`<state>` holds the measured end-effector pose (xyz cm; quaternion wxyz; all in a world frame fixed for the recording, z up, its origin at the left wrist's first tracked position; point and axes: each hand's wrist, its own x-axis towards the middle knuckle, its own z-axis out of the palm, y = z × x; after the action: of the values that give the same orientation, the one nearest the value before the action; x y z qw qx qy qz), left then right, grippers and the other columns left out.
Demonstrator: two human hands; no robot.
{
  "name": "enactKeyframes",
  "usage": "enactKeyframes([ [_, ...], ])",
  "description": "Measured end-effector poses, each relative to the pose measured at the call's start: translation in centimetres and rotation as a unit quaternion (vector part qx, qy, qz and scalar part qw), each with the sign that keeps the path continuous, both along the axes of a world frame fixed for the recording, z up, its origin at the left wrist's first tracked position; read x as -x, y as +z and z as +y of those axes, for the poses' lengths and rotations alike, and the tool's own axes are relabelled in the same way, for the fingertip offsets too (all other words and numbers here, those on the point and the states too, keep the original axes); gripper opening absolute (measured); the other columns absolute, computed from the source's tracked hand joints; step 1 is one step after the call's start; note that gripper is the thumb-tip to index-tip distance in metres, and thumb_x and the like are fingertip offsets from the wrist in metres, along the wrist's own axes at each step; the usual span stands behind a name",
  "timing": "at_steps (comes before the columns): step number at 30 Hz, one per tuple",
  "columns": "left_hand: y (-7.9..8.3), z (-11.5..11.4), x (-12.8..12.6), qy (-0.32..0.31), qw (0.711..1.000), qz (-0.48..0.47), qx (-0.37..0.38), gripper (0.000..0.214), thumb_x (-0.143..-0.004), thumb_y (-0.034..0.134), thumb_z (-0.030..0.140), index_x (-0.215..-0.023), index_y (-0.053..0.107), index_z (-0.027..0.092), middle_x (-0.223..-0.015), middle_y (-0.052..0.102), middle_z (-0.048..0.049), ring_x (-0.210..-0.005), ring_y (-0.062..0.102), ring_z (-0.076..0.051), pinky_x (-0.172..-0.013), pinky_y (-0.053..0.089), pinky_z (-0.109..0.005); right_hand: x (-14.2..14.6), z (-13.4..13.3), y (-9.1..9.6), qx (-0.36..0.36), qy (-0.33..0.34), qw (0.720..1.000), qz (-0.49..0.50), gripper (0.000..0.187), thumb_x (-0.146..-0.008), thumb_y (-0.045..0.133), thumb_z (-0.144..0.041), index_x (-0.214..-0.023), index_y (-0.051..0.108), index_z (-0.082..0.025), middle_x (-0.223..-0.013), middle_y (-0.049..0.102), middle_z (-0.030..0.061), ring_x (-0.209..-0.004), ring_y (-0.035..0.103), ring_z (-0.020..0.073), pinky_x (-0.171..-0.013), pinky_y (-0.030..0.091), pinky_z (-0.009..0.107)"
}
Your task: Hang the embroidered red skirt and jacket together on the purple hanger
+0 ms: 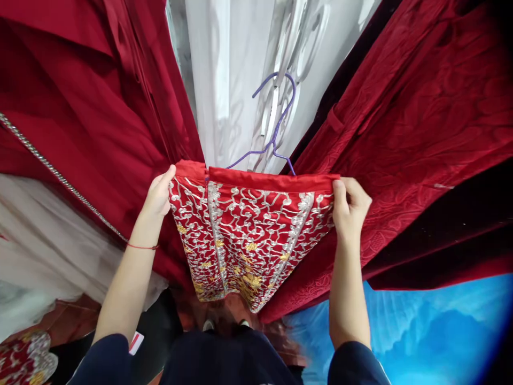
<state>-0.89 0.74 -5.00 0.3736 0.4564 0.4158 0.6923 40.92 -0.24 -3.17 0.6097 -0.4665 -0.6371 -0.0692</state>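
A red skirt [248,235] with silver and gold embroidery hangs in front of me from a purple hanger [276,128]. My left hand [158,195] is closed on the left end of its red waistband. My right hand [350,206] is closed in a fist on the right end of the waistband. The band is stretched flat between both hands. The hanger's hook rises above the band, and its lower part is hidden behind the skirt.
Dark red garments [92,117] hang on the left and red patterned velvet [417,123] on the right. A white garment [240,69] hangs behind the hanger. White fabric [36,240] lies lower left, a blue printed floor [420,331] lower right.
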Motion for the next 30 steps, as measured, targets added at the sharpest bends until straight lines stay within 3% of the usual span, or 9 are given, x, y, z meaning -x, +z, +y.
enactKeyframes([
  [5,0.1,0.6,0.4,0.007,0.999,0.029,-0.026,0.046,-0.081,0.068,0.062,-0.076,0.064,0.017,-0.064,0.067,-0.004,-0.079,0.071,-0.023,-0.07,0.058,-0.033,-2.1,0.0,-2.2,0.243,0.206,0.942,0.104,0.053,-0.079,0.061,-0.074,-0.071,0.063,-0.022,-0.067,0.063,0.0003,-0.064,0.056,0.0175,-0.063,0.048,0.031],
  [8,0.8,0.5,1.2,0.039,0.99,0.112,-0.082,0.051,-0.086,0.061,0.067,-0.072,0.056,0.018,-0.055,0.054,0.002,-0.061,0.057,-0.013,-0.059,0.047,-0.028,-2.0,-0.1,-2.3,0.295,0.259,0.903,0.173,0.048,-0.069,0.074,-0.068,-0.066,0.063,-0.021,-0.061,0.061,-0.0006,-0.056,0.052,0.016,-0.056,0.045,0.03],
  [12,3.3,-0.4,1.3,0.159,0.908,0.352,-0.162,0.052,-0.099,0.045,0.057,-0.063,0.038,0.02,-0.053,0.033,0.0061,-0.051,0.029,-0.007,-0.052,0.024,-0.028,-1.1,-0.1,-1.5,0.15,0.194,0.953,0.181,0.038,-0.072,0.075,-0.058,-0.076,0.068,-0.021,-0.069,0.061,-0.001,-0.061,0.052,0.0143,-0.061,0.044,0.028],
  [15,5.2,-0.5,0.5,0.227,0.855,0.422,-0.199,0.049,-0.103,0.043,0.047,-0.064,0.033,0.021,-0.053,0.028,0.0067,-0.048,0.025,-0.007,-0.053,0.02,-0.03,-1.0,-0.2,-0.8,0.012,0.084,0.986,0.146,0.035,-0.079,0.069,-0.054,-0.075,0.066,-0.02,-0.067,0.055,-0.0015,-0.063,0.049,0.0139,-0.063,0.042,0.028],
  [19,5.6,0.8,0.0,0.163,0.909,0.32,-0.21,0.056,-0.097,0.045,0.063,-0.062,0.036,0.02,-0.055,0.032,0.0063,-0.051,0.029,-0.006,-0.051,0.025,-0.025,-1.1,-1.2,-0.7,-0.054,-0.078,0.993,0.069,0.031,-0.086,0.061,-0.047,-0.074,0.065,-0.019,-0.06,0.047,-0.0021,-0.056,0.042,0.0132,-0.058,0.038,0.029],
  [22,3.9,2.4,0.7,-0.019,0.975,0.203,-0.083,0.058,-0.084,0.058,0.072,-0.063,0.048,0.019,-0.053,0.046,0.0039,-0.053,0.045,-0.009,-0.052,0.039,-0.024,-0.6,-1.7,-1.7,-0.061,-0.131,0.989,0.044,0.029,-0.088,0.056,-0.044,-0.08,0.068,-0.019,-0.062,0.053,0.0001,-0.054,0.046,0.0141,-0.058,0.04,0.03],
  [24,2.5,3.3,1.2,-0.095,0.984,0.15,0.015,0.054,-0.077,0.069,0.07,-0.066,0.055,0.019,-0.053,0.054,0.0008,-0.057,0.057,-0.015,-0.055,0.048,-0.028,-0.1,-1.7,-2.5,-0.059,-0.133,0.989,0.041,0.028,-0.088,0.055,-0.044,-0.08,0.068,-0.02,-0.064,0.055,0.0009,-0.055,0.048,0.0144,-0.059,0.041,0.029],
  [27,0.6,4.2,1.2,-0.08,0.991,0.103,0.034,0.052,-0.071,0.074,0.069,-0.072,0.062,0.018,-0.061,0.063,-0.004,-0.069,0.067,-0.022,-0.063,0.054,-0.032,0.5,-1.6,-3.1,-0.043,-0.122,0.99,0.06,0.028,-0.088,0.056,-0.045,-0.076,0.064,-0.02,-0.062,0.052,-0.0006,-0.055,0.047,0.0137,-0.059,0.04,0.028],
  [30,-1.3,4.0,0.1,0.023,0.996,0.079,-0.034,0.054,-0.073,0.069,0.071,-0.083,0.064,0.018,-0.077,0.069,-0.0062,-0.083,0.07,-0.022,-0.075,0.056,-0.031,0.2,-1.8,-3.0,-0.005,-0.066,0.992,0.105,0.032,-0.084,0.063,-0.047,-0.068,0.058,-0.02,-0.06,0.045,-0.0031,-0.056,0.04,0.012,-0.057,0.035,0.027],
])
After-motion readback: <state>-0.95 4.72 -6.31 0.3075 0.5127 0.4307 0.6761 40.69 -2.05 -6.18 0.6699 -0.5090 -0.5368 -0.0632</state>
